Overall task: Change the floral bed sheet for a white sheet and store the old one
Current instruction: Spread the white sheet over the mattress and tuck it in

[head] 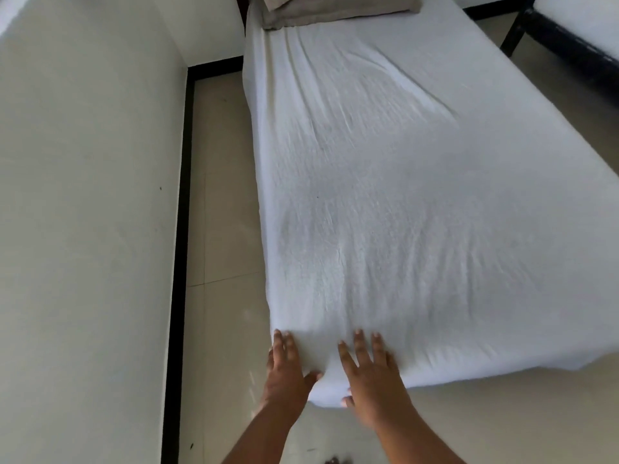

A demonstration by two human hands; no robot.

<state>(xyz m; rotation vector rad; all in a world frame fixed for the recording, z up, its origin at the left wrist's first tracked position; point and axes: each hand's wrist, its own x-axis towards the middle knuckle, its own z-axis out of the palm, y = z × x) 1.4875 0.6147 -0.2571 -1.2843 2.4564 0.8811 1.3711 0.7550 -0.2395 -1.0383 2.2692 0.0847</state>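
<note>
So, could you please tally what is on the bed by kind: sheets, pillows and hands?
White sheet: 1
Beige pillows: 2
Hands: 2, left hand, right hand
Total: 5

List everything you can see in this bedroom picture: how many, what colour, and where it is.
white sheet: one, white, spread over the whole bed, lightly creased
pillows: two by the look of it, grey-beige, stacked at the far end of the bed
wall: one, off-white, along the left
skirting strip: one, black, at the foot of the wall
floor: pale tiles, between wall and bed and on both sides
black frame: one, black, upper right, apart from the bed
left hand: one, fingers straight, pressing the sheet at the bed's near left corner
right hand: one, fingers spread flat on the sheet just right of that corner
</note>
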